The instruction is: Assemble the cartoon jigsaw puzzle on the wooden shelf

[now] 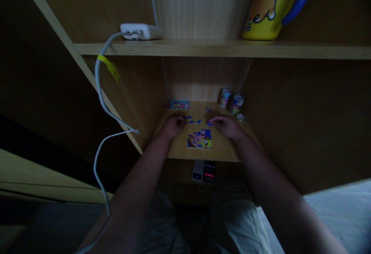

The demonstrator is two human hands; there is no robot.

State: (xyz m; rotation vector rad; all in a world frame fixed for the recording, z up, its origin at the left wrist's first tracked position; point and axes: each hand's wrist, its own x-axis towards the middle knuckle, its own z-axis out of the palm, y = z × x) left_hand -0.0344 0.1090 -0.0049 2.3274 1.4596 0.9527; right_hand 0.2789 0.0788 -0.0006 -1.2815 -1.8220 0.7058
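I see left hand, fingers curled, right hand, fingertips nearly together, both at loose jigsaw pieces; can't tell grip. One part-built jigsaw near shelf front; two cans behind.

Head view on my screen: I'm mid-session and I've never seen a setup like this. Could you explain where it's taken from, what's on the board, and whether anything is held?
There is no machine here, only a person's bare hands. The single picture comes from a camera worn on the head, looking forward and down.

On the wooden board lie a partly assembled jigsaw and loose pieces. A picture card is at the back left; two cans and a round lid are on the right.

The left hand is beside some loose pieces. The right hand has its fingertips at a blue piece. The view is too dark and small to tell whether either grips anything.
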